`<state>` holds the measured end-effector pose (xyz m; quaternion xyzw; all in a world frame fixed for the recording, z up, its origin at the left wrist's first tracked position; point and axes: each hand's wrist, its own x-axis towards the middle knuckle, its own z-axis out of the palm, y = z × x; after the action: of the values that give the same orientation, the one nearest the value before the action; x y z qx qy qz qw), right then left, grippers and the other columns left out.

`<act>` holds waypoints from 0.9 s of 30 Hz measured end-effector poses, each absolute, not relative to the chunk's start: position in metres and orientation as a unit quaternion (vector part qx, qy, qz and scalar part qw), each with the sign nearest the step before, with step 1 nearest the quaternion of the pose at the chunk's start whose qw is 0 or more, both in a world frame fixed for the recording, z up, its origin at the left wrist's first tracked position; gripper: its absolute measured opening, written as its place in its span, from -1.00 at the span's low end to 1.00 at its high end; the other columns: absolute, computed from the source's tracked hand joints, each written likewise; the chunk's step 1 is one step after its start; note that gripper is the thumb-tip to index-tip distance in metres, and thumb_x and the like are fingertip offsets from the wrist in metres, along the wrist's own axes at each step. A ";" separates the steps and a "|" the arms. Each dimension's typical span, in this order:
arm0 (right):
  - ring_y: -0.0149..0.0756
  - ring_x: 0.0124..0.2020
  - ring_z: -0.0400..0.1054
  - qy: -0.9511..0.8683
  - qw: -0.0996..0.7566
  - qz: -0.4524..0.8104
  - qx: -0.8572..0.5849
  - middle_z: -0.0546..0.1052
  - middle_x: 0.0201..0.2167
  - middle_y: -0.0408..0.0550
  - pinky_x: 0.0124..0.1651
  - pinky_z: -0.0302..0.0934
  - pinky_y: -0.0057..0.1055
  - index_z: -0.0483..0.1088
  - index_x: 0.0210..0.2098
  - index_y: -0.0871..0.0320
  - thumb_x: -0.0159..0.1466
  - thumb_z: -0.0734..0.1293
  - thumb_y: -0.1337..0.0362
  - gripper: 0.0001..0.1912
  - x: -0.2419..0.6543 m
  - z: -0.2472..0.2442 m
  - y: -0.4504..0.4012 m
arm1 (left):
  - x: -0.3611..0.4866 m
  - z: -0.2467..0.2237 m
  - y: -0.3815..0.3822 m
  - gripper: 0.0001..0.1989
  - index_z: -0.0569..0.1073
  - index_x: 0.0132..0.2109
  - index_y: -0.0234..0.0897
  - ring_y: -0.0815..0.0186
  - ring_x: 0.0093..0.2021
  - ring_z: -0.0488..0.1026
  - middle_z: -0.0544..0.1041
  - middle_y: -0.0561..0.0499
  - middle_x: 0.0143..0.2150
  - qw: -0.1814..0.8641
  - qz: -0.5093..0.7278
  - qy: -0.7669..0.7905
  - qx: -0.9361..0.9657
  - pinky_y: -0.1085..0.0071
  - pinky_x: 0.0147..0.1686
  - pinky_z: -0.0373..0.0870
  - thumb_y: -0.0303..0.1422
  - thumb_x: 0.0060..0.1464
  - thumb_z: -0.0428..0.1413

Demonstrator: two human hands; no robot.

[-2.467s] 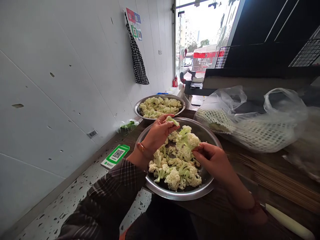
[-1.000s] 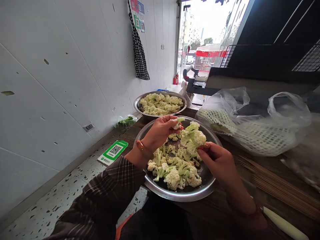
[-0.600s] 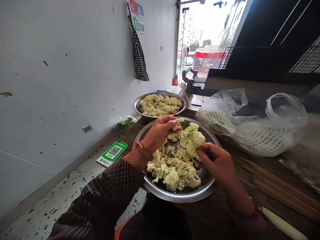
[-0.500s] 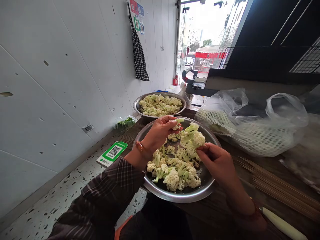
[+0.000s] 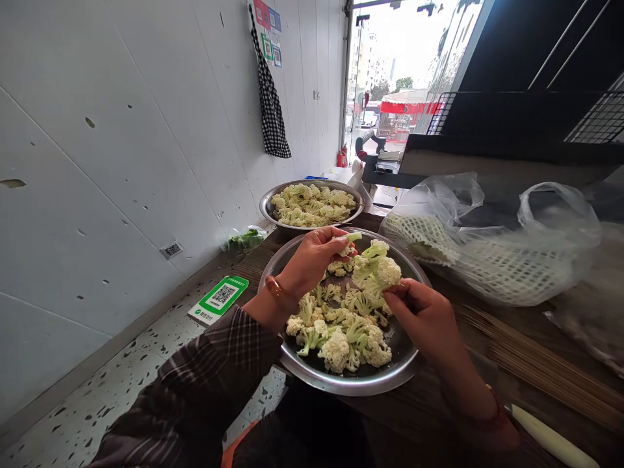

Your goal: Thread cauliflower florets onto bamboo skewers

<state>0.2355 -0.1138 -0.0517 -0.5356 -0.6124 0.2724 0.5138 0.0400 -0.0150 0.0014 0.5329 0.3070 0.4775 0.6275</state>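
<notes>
Above the near metal bowl (image 5: 348,386), my left hand (image 5: 316,257) pinches a small cauliflower floret (image 5: 351,238), its pale green stem pointing right. Just to the right, my right hand (image 5: 426,318) holds larger cauliflower pieces (image 5: 377,268) between thumb and fingers; whether a thin skewer runs into them is hard to tell. The two held pieces are close but look apart. More loose cauliflower (image 5: 336,350) lies in the bowl below both hands. Behind it, a second metal bowl (image 5: 264,207) holds many florets (image 5: 312,203) with thin sticks among them.
Wooden skewers (image 5: 546,364) lie on the dark table at the right, beside a pale knife handle (image 5: 553,437). Plastic bags with netted contents (image 5: 517,263) stand behind them. To the left are a green QR sign (image 5: 219,299) and bagged greens (image 5: 245,239).
Both hands keep their grips and have barely moved. The small floret in my left hand has shifted very slightly to the right.
</notes>
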 end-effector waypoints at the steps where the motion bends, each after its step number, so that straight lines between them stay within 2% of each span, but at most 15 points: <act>1: -0.35 -0.48 0.30 -0.612 0.515 0.270 -0.536 0.47 -0.49 -0.12 -0.42 0.17 -0.43 0.50 -0.41 0.16 0.28 0.36 0.17 -0.79 0.235 -0.052 -0.114 | 0.040 0.001 -0.015 -0.73 0.48 -0.28 -0.36 0.38 -0.34 0.51 0.55 0.02 -0.37 0.623 0.477 0.307 0.539 0.40 -0.26 0.41 -0.28 -0.02 0.34; 8: -0.35 -0.48 0.27 -0.603 0.529 0.267 -0.535 0.43 -0.51 -0.14 -0.42 0.14 -0.41 0.47 -0.42 0.15 0.29 0.37 0.14 -0.76 0.235 -0.055 -0.113 | 0.041 0.000 -0.015 -0.77 0.51 -0.30 -0.35 0.43 -0.34 0.44 0.55 0.04 -0.37 0.603 0.473 0.312 0.562 0.44 -0.28 0.34 -0.28 -0.02 0.33; 18: -0.36 -0.49 0.24 -0.609 0.531 0.254 -0.532 0.41 -0.51 -0.15 -0.41 0.12 -0.40 0.46 -0.44 0.15 0.29 0.36 0.15 -0.76 0.238 -0.058 -0.112 | 0.038 -0.001 -0.013 -0.72 0.52 -0.30 -0.35 0.44 -0.39 0.45 0.54 0.07 -0.38 0.626 0.437 0.317 0.563 0.42 -0.26 0.27 -0.25 -0.09 0.36; 27: -0.33 -0.46 0.28 -0.601 0.530 0.279 -0.529 0.45 -0.49 -0.12 -0.38 0.14 -0.38 0.46 -0.44 0.15 0.27 0.38 0.13 -0.76 0.237 -0.056 -0.110 | 0.048 -0.005 -0.018 -0.78 0.46 -0.38 -0.34 0.47 -0.42 0.25 0.40 0.11 -0.44 0.606 0.418 0.314 0.600 0.45 -0.35 0.16 -0.30 -0.06 0.30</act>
<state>0.2369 -0.1096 -0.0564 -0.5287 -0.6013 0.2794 0.5299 0.0477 -0.0180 -0.0054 0.5996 0.3142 0.4180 0.6059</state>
